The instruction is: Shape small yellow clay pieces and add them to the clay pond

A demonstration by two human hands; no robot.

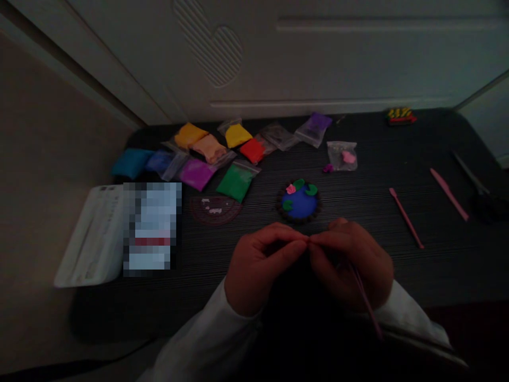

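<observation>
The left hand [258, 268] and right hand [352, 265] meet in narrow fingertip pinches; it is too dark to tell whether a tiny piece sits between. The right hand also cradles a slim tool [368, 307], apparently tucked back to free its fingertips. Just beyond both lies the blue clay pond [300, 204], seemingly kept within easy reach.

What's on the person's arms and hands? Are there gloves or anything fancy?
Both arms have long, pale, whitish sleeves: the left sleeve and the right sleeve end around the wrists. The left hand and right hand are bare, with no gloves. No rings show, though it's quite dark.
</observation>
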